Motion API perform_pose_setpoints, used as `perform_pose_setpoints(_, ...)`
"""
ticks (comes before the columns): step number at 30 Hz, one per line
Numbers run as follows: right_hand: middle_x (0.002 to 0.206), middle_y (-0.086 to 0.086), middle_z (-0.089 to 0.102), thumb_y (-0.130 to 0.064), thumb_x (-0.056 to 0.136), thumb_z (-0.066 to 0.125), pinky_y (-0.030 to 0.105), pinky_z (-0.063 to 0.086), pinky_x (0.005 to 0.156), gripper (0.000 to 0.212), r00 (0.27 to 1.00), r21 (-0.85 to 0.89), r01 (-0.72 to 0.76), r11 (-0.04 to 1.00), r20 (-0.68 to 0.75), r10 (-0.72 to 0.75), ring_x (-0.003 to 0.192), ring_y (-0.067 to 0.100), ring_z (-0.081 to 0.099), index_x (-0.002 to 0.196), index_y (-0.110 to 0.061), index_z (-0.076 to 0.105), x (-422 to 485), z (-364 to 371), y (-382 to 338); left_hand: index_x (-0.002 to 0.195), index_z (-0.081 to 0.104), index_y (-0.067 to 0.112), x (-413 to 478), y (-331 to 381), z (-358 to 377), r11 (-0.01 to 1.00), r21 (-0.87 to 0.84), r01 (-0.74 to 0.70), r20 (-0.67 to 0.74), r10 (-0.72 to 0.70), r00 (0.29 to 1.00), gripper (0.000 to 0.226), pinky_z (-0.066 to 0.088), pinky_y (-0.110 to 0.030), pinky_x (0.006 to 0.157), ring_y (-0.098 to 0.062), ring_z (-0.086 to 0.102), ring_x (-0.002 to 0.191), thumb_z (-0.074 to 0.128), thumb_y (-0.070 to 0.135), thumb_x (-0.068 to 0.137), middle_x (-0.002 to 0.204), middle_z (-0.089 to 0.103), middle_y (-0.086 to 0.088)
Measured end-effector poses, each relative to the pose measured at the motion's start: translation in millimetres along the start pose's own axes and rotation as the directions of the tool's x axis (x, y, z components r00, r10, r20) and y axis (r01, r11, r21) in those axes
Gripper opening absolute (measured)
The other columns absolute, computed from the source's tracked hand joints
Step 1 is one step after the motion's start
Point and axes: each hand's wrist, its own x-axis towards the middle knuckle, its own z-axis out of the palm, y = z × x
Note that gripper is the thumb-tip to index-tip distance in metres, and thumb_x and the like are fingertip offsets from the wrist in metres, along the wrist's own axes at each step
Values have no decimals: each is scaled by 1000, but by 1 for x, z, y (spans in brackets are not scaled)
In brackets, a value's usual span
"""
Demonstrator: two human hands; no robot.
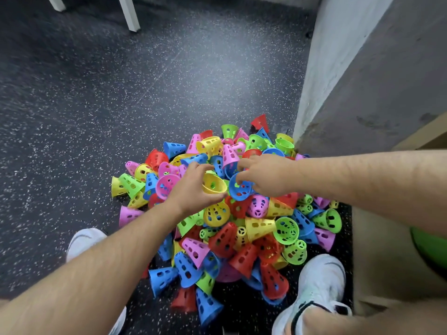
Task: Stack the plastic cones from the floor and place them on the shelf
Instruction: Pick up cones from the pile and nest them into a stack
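- Lying in a loose heap on the floor [121, 93], the plastic cones [261, 228] are perforated and come in red, blue, yellow, green and pink. Most are tipped on their sides, touching or overlapping one another.
- A yellow cone [215, 184] is held over the middle of the heap, its open mouth turned towards the camera. The left grip [193, 187], a bare hand, grasps it with fingers curled over the top and thumb beneath.
- A blue cone [238, 191] sits just beside the yellow one, mouth also towards the camera. The right grip [263, 175], also a bare hand, pinches it at the rim with curled fingers. Whether the two rims touch cannot be told.
- Both bare forearms reach in from the near edge and meet above the heap.
- The heap's far right side lies against the foot of a grey wall [362, 68] corner.
- A left white shoe [84, 240] stands just beside the heap's near left, and a right white shoe [319, 286] at its near right.
- The floor is dark with pale speckles.
- Two white furniture legs [130, 15] stand well apart from the heap, at the far left.
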Motion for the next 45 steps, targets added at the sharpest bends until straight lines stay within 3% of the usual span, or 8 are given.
perform_pose_setpoints(7,139,8,42,-19,90,60,44,53,84,40,995,-85,-95,992,-14,94,115,30,52,127,-32,61,5,11,4,148,42,16,-15,-2,4,1000,-5,-4,40,4,999,95,42,-30,109,-14,49,130,86,57,73,139,47,0)
perform_pose_setpoints(14,138,9,46,-26,105,45,39,47,89,28,965,182,-159,970,-177,191,120,30,51,124,-14,60,10,-25,1,146,45,15,-17,-8,-2,992,-103,76,-9,-78,997,93,42,-30,108,-16,52,128,90,50,72,139,52,-2)
perform_pose_setpoints(18,125,5,55,-23,104,47,44,45,95,22,866,572,-103,814,-351,357,112,29,55,115,-14,63,26,-38,-31,142,47,21,-14,-9,-14,955,-271,120,-89,-149,985,86,47,-16,92,-12,62,114,92,42,72,129,60,7)
perform_pose_setpoints(24,111,0,57,-17,102,50,34,41,97,15,792,767,59,639,-425,437,107,17,51,107,-11,63,53,-28,-93,123,54,16,-19,-6,-37,900,-433,58,-212,-164,963,57,47,-13,67,12,59,71,88,20,78,95,66,13)
perform_pose_setpoints(30,91,-15,55,-26,97,52,23,38,77,11,763,900,111,421,-349,544,86,4,50,103,-23,61,49,-27,-126,126,41,34,-31,-15,-52,920,-389,58,-210,-150,966,63,49,-11,73,-9,58,82,78,5,84,103,63,7)
perform_pose_setpoints(34,78,-7,59,-20,90,53,24,39,63,20,778,963,128,238,-246,578,61,4,48,107,-29,60,51,-30,-139,125,41,32,-36,-15,-56,936,-343,80,-190,-153,970,65,44,-4,69,11,58,75,78,-1,82,107,60,12)
perform_pose_setpoints(40,125,-8,61,-18,93,53,33,44,104,32,792,979,158,127,-203,577,119,7,55,123,-28,58,55,-25,-138,128,49,18,-28,-17,-87,986,-135,97,-66,-107,992,64,40,-10,60,10,52,58,89,21,78,83,56,12)
perform_pose_setpoints(45,122,-9,62,-20,96,48,38,49,98,31,738,972,124,201,-226,636,108,8,58,126,-24,56,68,-20,-137,120,47,44,-24,-32,-119,992,78,103,82,-110,991,76,54,-36,81,-13,57,81,87,59,57,108,63,-5)
